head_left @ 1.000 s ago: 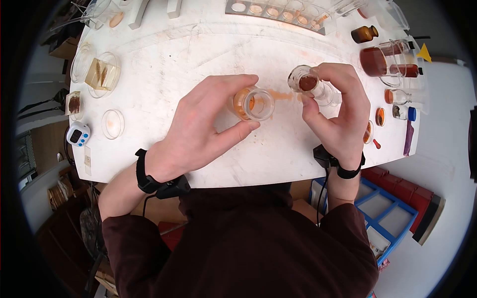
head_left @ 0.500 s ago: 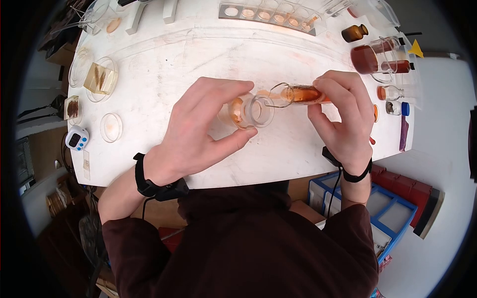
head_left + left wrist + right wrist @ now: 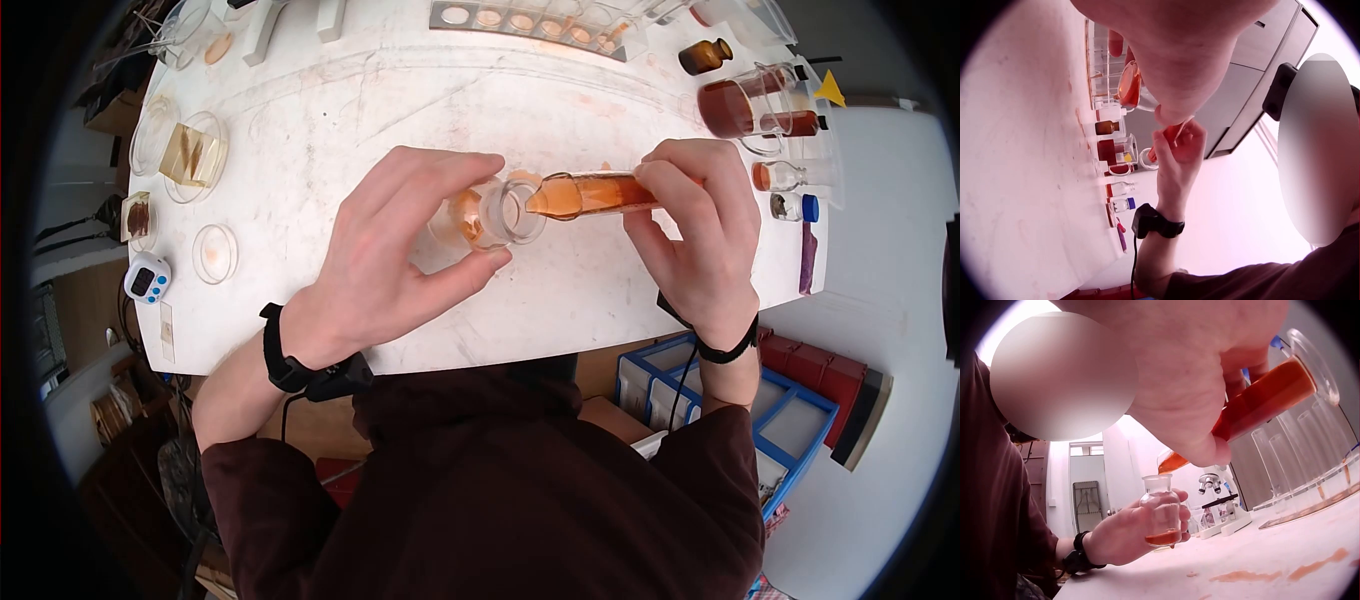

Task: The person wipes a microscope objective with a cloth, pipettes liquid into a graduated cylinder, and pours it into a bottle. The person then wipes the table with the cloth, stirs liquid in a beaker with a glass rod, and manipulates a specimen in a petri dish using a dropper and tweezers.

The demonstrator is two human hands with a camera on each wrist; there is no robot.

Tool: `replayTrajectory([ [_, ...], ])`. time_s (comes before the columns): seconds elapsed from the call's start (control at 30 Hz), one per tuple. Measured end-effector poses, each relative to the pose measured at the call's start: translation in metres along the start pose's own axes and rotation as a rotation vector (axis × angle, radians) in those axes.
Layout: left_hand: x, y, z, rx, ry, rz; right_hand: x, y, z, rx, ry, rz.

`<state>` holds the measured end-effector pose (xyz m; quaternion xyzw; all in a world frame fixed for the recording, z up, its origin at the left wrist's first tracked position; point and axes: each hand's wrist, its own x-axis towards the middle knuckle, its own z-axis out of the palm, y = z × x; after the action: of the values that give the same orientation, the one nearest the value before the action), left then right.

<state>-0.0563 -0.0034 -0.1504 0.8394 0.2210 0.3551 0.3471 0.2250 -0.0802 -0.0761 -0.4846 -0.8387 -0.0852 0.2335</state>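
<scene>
My left hand (image 3: 365,255) grips a clear glass bottle (image 3: 497,213) between thumb and fingers. A shallow layer of orange-red liquid lies in the bottle (image 3: 1163,519), and its open mouth faces up in the right wrist view. My right hand (image 3: 703,235) holds a glass measuring cylinder (image 3: 600,192) tipped over toward the left. Orange-red liquid fills much of the cylinder (image 3: 1272,397) and reaches its lip, which is right at the bottle's mouth. The cylinder's round foot (image 3: 1312,365) points up and away in the right wrist view.
A rack (image 3: 530,30) with several test tubes stands at the back. Along the right are a brown bottle (image 3: 705,56), a beaker of dark red liquid (image 3: 725,108) and small bottles. A petri dish (image 3: 214,254) and timer (image 3: 148,277) sit left. Orange spills (image 3: 1247,575) streak the tabletop.
My right hand has tilted the cylinder from mouth-up to nearly level and brought its lip left to the bottle's mouth. Liquid has run toward the lip. My left hand keeps its grip, nearly still.
</scene>
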Motion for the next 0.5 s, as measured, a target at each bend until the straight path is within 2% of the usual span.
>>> replayTrajectory([
  [0.17, 0.0023, -0.0007, 0.0048, 0.006, 0.071, 0.022, 0.0030, -0.0023, -0.0031, -0.028, -0.009, -0.004],
  [0.37, 0.0010, -0.0011, 0.0044, 0.004, 0.056, 0.012, 0.0053, -0.0015, -0.0048, -0.075, 0.002, -0.037],
  [0.43, -0.0004, -0.0011, 0.0021, -0.013, -0.015, -0.015, 0.0047, -0.0011, -0.0067, -0.083, 0.003, -0.046],
  [0.5, -0.0007, -0.0020, 0.0026, -0.008, -0.014, -0.010, 0.0033, -0.0024, -0.0106, -0.067, -0.063, -0.043],
])
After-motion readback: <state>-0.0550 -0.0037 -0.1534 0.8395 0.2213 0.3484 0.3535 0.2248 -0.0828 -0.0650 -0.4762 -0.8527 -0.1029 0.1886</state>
